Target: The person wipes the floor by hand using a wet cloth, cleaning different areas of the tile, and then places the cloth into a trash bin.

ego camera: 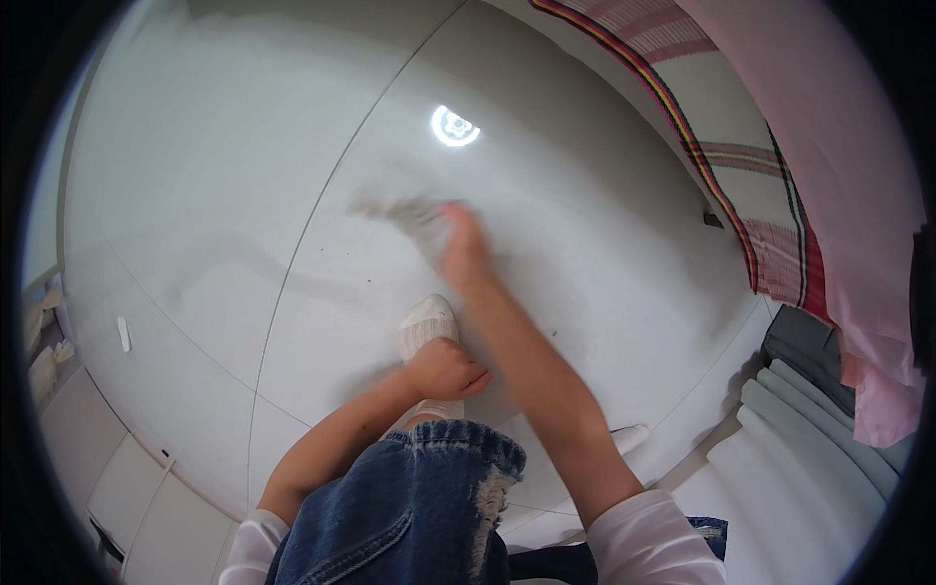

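Near the middle of the head view, my right hand (466,248) reaches forward over the pale tiled floor (219,183). A greyish cloth (420,219) is at its fingers, blurred and hanging out to the left; it looks pinched between them. My left hand (444,369) is curled in front of my knee, by the ankle of a foot in a white sock (430,318). No object shows in the left hand, though its palm is hidden. Blue denim (387,504) with a frayed patch covers my bent leg.
A striped woven cloth (738,164) and a pink cloth (819,110) hang at the right. Below them are a dark grey item (812,351) and pale folds of fabric (790,453). A small white strip (124,334) lies on the floor at the left.
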Action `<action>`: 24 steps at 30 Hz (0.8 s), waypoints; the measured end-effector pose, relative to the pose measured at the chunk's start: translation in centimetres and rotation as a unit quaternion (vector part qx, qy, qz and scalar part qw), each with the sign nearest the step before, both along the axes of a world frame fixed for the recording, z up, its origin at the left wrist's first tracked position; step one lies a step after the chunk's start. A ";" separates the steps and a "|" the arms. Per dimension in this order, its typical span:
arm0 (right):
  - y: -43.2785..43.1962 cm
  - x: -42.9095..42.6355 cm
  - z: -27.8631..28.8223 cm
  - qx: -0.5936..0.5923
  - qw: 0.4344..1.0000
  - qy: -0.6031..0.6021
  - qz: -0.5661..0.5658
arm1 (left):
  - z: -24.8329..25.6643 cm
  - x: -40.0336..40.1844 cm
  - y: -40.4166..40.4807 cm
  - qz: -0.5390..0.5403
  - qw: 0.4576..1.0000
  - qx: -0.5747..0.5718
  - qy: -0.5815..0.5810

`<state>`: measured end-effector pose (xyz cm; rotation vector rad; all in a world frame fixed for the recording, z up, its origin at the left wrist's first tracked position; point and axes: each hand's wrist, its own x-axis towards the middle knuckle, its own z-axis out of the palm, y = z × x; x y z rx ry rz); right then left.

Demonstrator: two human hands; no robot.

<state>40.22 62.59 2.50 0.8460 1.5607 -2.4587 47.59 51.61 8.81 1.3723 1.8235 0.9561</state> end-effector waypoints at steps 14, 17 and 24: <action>23.7 1.0 -1.1 0.551 0.752 -0.043 -0.360 | -0.1 0.0 -0.8 0.036 0.998 0.026 -0.036; 24.9 -4.4 -3.6 0.890 0.308 -0.333 0.050 | 0.0 -0.1 -0.7 0.046 0.997 0.031 -0.047; 20.9 -16.6 -2.5 0.733 0.664 -0.149 0.026 | 0.3 -0.4 -0.2 0.061 0.996 0.048 -0.049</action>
